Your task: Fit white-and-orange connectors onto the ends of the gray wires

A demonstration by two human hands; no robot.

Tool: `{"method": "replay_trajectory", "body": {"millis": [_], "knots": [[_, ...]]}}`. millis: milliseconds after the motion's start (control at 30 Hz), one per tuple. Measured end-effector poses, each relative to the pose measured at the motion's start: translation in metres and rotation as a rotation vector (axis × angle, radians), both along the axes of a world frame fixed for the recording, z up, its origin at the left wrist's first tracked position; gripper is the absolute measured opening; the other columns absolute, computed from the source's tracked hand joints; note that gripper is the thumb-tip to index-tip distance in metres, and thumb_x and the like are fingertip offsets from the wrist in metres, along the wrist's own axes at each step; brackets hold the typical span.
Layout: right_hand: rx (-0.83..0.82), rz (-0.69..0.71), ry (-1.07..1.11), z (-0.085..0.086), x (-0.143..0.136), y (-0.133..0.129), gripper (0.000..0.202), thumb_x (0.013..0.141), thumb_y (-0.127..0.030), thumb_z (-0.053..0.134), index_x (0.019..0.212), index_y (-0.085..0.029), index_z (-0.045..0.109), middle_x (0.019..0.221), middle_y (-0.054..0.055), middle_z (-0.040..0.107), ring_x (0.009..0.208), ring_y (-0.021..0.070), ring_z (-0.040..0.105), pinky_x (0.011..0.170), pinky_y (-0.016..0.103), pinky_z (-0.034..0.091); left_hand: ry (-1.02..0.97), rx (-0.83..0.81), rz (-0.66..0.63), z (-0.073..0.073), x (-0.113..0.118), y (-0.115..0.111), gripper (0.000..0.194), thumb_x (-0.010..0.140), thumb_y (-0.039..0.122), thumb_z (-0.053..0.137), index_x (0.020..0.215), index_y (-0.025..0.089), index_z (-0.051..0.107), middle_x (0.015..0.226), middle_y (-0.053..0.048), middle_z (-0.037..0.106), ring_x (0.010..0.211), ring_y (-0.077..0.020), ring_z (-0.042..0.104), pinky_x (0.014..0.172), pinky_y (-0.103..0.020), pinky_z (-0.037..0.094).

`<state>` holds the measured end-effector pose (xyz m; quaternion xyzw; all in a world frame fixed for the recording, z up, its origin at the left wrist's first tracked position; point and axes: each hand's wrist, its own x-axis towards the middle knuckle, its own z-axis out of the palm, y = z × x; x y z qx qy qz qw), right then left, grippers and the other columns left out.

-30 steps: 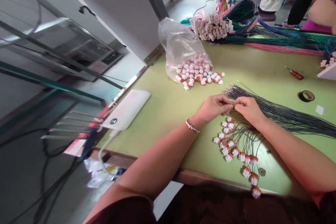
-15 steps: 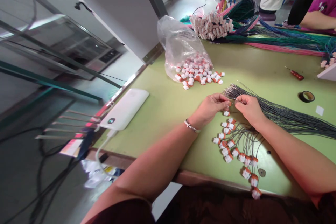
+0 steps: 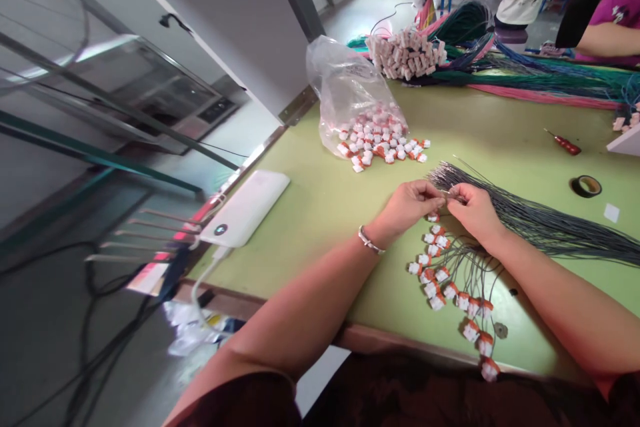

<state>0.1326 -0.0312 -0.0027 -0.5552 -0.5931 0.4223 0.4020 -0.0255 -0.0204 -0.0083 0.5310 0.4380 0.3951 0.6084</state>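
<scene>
My left hand (image 3: 413,205) is closed in a pinch on a small orange-and-white connector, mostly hidden by the fingers now. Close against it, my right hand (image 3: 473,208) pinches the end of a dark wire, and the fingertips of both hands nearly meet. Just behind them lies a bundle of dark grey wires (image 3: 545,219) with bare metal tips at its left end. Below the hands, several connectors (image 3: 434,290) with wires fitted into them are spread in a curve on the green table (image 3: 310,233).
A clear plastic bag (image 3: 345,90) spills loose connectors (image 3: 383,140) on the table. To the left is a white power bank (image 3: 245,209) with a cable. Black tape (image 3: 585,186) and a red-handled pick (image 3: 565,143) lie right. Coloured wire bundles (image 3: 530,77) and another person's arm (image 3: 610,40) are beyond.
My hands have drawn slightly closer together at the fingertips. The orange part seen between my left fingers before is now covered. The whole view has shifted a little.
</scene>
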Motion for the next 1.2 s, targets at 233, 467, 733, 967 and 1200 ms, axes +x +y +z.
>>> {"method": "replay_trajectory", "body": {"millis": [233,467,733,967,1200], "knots": [[-0.018,-0.089,0.114,0.002,0.004,0.000,0.025,0.068,-0.042,0.065,0.075,-0.018,0.065,0.060,-0.002,0.054,0.057,0.0121,0.045,0.056,0.027,0.037,0.519,0.241,-0.194,0.012,-0.034,0.011,0.004,0.066,0.015,0.066,0.064,0.016,0.069,0.063,-0.003,0.064,0.058,-0.0141,0.055,0.059,-0.027,0.044],[-0.078,-0.012,0.223,-0.002,0.004,0.000,0.020,0.066,-0.037,0.065,0.071,-0.018,0.062,0.055,-0.003,0.051,0.052,0.0097,0.042,0.052,0.025,0.035,0.919,0.657,0.314,-0.015,-0.056,0.051,0.029,0.081,0.013,0.049,0.099,0.016,0.071,0.111,-0.012,0.064,0.106,-0.0273,0.053,0.098,-0.044,0.040],[-0.042,-0.035,0.154,-0.003,0.001,-0.001,0.015,0.064,-0.033,0.062,0.063,-0.019,0.056,0.052,-0.006,0.039,0.049,0.0081,0.031,0.049,0.024,0.025,1.011,0.591,0.285,-0.014,-0.066,0.053,0.021,0.081,0.016,0.051,0.076,0.015,0.071,0.090,-0.014,0.063,0.095,-0.0290,0.055,0.086,-0.042,0.043],[-0.002,-0.041,0.109,0.001,0.000,-0.002,0.013,0.063,-0.030,0.059,0.056,-0.020,0.054,0.050,-0.006,0.039,0.051,0.0091,0.030,0.050,0.025,0.025,0.301,0.152,0.264,0.006,-0.035,0.019,0.017,0.076,0.032,0.067,0.077,0.015,0.067,0.066,-0.002,0.061,0.059,-0.0128,0.052,0.059,-0.026,0.042],[-0.014,-0.007,0.106,0.005,-0.002,-0.003,0.014,0.063,-0.031,0.058,0.057,-0.019,0.057,0.052,-0.005,0.042,0.052,0.0095,0.030,0.051,0.026,0.024,-0.347,-0.348,0.034,0.006,-0.011,0.001,0.021,0.071,0.025,0.078,0.071,0.009,0.065,0.067,-0.002,0.064,0.054,-0.0051,0.055,0.053,-0.017,0.043]]}}
